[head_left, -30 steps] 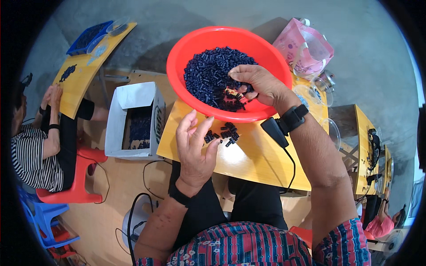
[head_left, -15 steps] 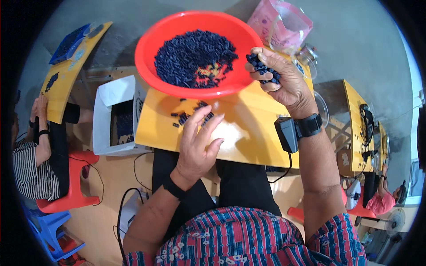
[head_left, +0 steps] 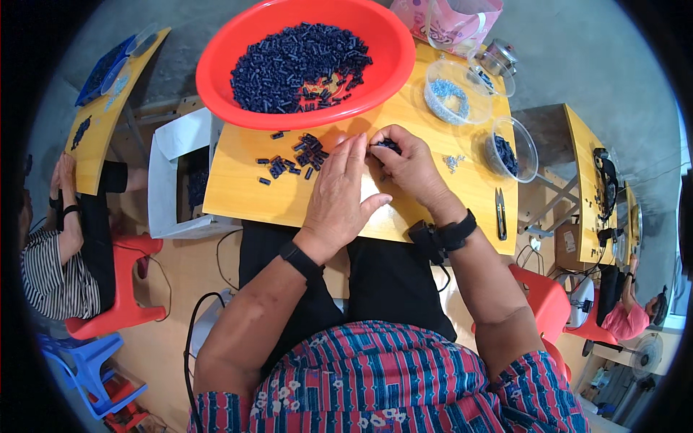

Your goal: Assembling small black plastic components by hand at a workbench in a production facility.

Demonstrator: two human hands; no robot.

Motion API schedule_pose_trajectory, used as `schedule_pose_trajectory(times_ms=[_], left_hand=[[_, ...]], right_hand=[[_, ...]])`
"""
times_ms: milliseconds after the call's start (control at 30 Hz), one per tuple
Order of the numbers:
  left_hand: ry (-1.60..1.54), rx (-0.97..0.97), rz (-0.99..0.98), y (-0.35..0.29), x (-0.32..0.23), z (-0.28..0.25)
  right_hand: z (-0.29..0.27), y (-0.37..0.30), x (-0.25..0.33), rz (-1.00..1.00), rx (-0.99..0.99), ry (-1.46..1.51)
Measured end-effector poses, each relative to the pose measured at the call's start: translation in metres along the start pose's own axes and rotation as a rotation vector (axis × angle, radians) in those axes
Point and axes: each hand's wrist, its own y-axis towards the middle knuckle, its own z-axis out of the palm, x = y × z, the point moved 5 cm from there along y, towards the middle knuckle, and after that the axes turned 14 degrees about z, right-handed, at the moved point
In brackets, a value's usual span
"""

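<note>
On the yellow table [head_left: 447,202], right hand [head_left: 411,162] grips dark parts [head_left: 388,145]; left hand [head_left: 339,191] lies open.

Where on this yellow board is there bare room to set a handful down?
Bare patches: the board's near-left corner, below the loose dark pieces, and the strip between the right hand and the snips. Crowded: the far edge, with the red basin and clear bowls, and under the left hand.
</note>
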Motion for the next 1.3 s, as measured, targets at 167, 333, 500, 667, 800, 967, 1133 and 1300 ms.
schedule_pose_trajectory(times_ms=[167,333,500,667,800,967,1133,1300], left_hand=[[0.100,0.064,-0.023,0.004,-0.001,0.006],[0.139,0.077,-0.021,0.003,0.001,0.009],[0.149,0.064,-0.026,0.003,0.000,0.009],[0.128,0.050,-0.014,0.004,-0.002,0.007],[0.121,0.044,-0.040,0.002,0.002,0.009],[0.132,0.049,-0.020,0.003,0.000,0.008],[0.152,0.051,-0.006,0.003,-0.001,0.007],[0.149,0.062,-0.024,0.002,-0.002,0.007]], right_hand=[[0.013,-0.015,0.016,-0.538,-0.368,-0.501],[0.018,-0.021,0.013,-0.517,-0.454,-0.584],[0.018,-0.025,0.014,-0.470,-0.466,-0.527],[0.016,-0.028,0.009,-0.514,-0.487,-0.448],[0.017,-0.027,0.001,-0.516,-0.470,-0.388],[0.012,-0.028,0.001,-0.571,-0.525,-0.439],[0.007,-0.026,0.001,-0.566,-0.505,-0.302],[-0.003,-0.024,-0.002,-0.555,-0.420,-0.097]])
